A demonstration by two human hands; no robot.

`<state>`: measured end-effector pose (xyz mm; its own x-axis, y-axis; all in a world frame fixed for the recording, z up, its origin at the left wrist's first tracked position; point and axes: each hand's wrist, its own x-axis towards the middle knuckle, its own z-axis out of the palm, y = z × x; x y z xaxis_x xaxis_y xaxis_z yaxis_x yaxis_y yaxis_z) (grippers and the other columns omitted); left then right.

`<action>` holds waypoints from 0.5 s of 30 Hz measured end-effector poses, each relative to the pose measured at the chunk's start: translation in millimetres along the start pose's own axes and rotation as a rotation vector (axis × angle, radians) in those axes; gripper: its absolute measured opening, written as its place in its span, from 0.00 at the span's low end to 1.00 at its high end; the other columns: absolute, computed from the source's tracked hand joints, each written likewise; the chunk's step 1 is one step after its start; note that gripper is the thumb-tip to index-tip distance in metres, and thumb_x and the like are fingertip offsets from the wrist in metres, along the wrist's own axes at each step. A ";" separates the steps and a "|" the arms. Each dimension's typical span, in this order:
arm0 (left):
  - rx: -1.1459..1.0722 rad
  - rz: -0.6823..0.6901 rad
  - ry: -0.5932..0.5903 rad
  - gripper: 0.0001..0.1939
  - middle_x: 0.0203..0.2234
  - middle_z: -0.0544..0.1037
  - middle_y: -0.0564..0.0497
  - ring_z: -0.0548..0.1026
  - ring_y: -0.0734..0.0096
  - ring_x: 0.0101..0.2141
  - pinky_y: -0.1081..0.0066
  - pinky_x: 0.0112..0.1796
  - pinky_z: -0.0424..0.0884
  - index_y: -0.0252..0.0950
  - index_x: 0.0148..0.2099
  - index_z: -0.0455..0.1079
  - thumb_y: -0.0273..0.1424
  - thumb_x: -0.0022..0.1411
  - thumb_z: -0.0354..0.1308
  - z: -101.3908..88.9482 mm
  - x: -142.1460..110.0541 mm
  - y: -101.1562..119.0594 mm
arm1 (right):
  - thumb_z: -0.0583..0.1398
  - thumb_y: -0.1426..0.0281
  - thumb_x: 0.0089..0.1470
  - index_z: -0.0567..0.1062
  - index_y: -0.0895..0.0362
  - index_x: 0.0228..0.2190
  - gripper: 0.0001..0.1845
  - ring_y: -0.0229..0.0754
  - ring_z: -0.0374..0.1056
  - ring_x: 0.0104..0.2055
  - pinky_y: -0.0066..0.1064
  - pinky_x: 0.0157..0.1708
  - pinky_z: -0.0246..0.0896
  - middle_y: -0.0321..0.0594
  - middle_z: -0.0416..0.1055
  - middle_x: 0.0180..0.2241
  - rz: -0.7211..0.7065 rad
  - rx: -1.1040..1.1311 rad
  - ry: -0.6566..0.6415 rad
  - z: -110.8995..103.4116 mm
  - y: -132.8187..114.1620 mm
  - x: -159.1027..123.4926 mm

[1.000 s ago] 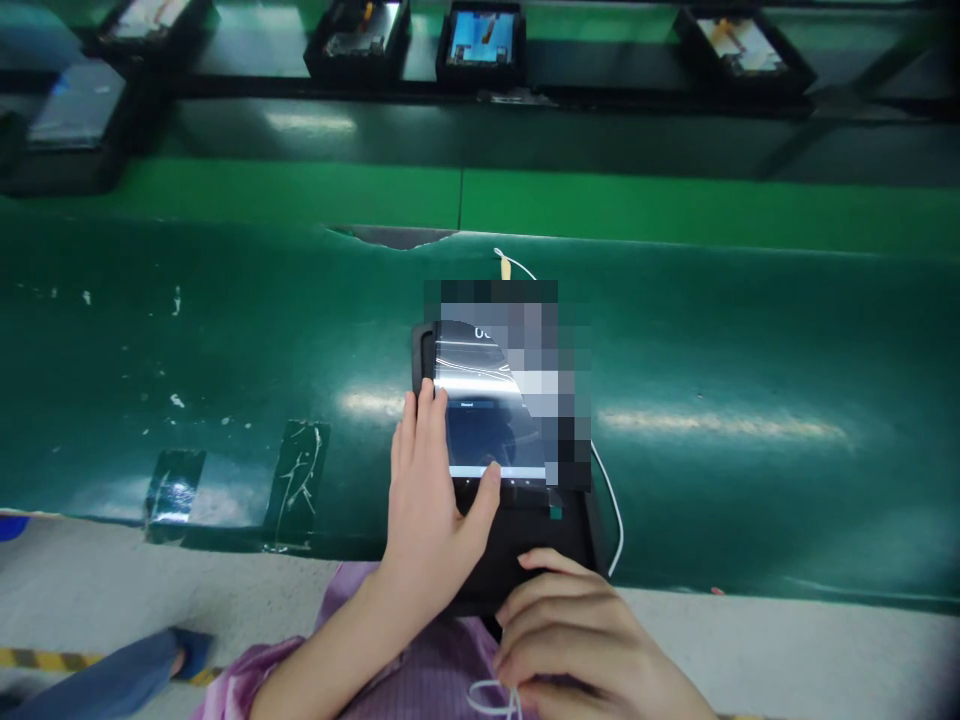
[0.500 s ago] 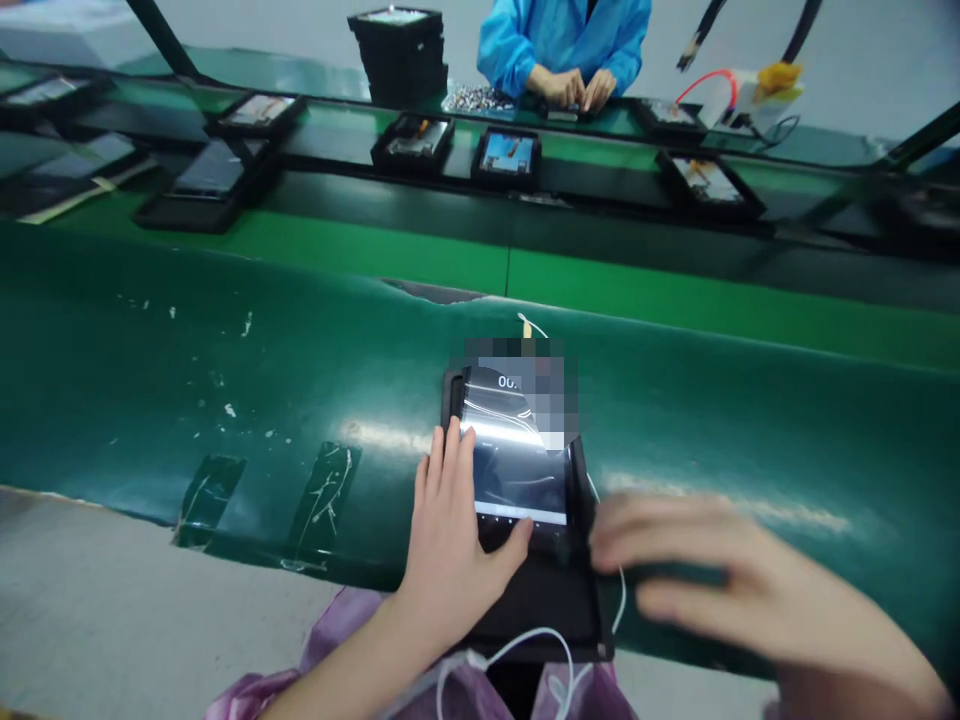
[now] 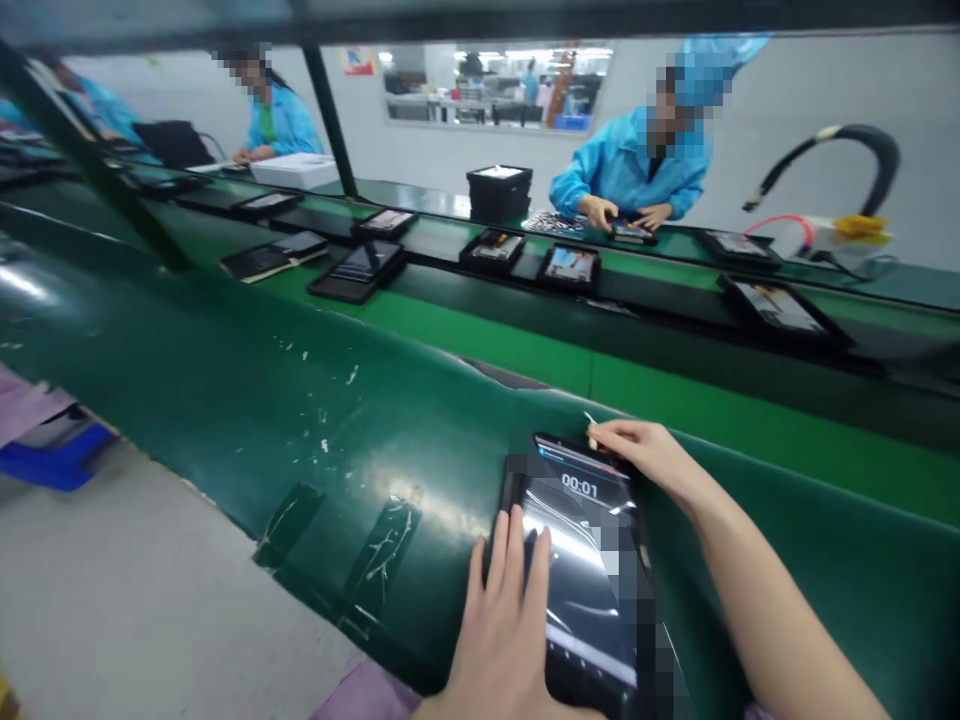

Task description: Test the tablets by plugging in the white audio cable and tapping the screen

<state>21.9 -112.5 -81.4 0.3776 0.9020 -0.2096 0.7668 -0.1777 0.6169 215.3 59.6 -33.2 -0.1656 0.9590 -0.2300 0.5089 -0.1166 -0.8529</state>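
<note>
A black tablet (image 3: 577, 540) lies in a dark holder on the green mat, its lit screen showing 00:01. My left hand (image 3: 506, 625) rests flat on the tablet's left side, fingers stretched out and together. My right hand (image 3: 641, 450) reaches to the tablet's far top edge and pinches a small tan plug with a thin white cable (image 3: 591, 428) there.
Beyond the green mat (image 3: 300, 420) runs a conveyor with several black trays holding tablets (image 3: 571, 268). A stack of black trays (image 3: 499, 192) stands farther back. A person in blue (image 3: 630, 170) works across the line, another (image 3: 274, 115) at far left. Blue bin (image 3: 56, 465) on floor.
The view has tilted up, showing the workers. My right hand moved from near my lap across to the tablet's far edge and took hold of the plug. My left hand stays on the tablet.
</note>
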 end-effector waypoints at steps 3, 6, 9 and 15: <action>0.063 0.015 -0.015 0.60 0.67 0.38 0.27 0.39 0.27 0.64 0.28 0.57 0.51 0.29 0.72 0.42 0.48 0.49 0.70 2.4 4.9 -3.7 | 0.68 0.39 0.25 0.78 0.57 0.21 0.34 0.42 0.66 0.27 0.31 0.29 0.60 0.40 0.73 0.23 0.116 0.105 -0.028 -1.5 2.7 3.8; 0.152 0.052 0.050 0.51 0.67 0.38 0.30 0.42 0.30 0.65 0.29 0.56 0.56 0.34 0.73 0.35 0.35 0.59 0.64 13.0 4.0 -11.1 | 0.72 0.43 0.20 0.79 0.57 0.21 0.32 0.42 0.67 0.28 0.31 0.30 0.62 0.41 0.74 0.25 0.157 0.232 -0.035 -0.1 9.3 9.4; 0.205 0.107 0.167 0.52 0.68 0.37 0.33 0.43 0.34 0.66 0.34 0.56 0.59 0.38 0.72 0.22 0.31 0.63 0.59 27.0 1.0 -19.4 | 0.74 0.47 0.19 0.80 0.58 0.23 0.32 0.43 0.69 0.27 0.32 0.30 0.65 0.42 0.75 0.25 0.170 0.304 -0.012 1.7 16.0 13.9; 0.260 0.084 0.218 0.47 0.68 0.36 0.34 0.44 0.39 0.67 0.38 0.59 0.58 0.34 0.72 0.22 0.23 0.64 0.52 38.9 2.7 -24.4 | 0.77 0.55 0.15 0.80 0.59 0.20 0.28 0.39 0.68 0.24 0.27 0.25 0.66 0.42 0.75 0.22 0.227 0.523 0.068 10.4 25.3 16.9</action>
<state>24.3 -121.0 -126.5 0.3469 0.9377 0.0177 0.8547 -0.3239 0.4056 216.6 70.2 -63.6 -0.0373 0.9074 -0.4186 0.0373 -0.4173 -0.9080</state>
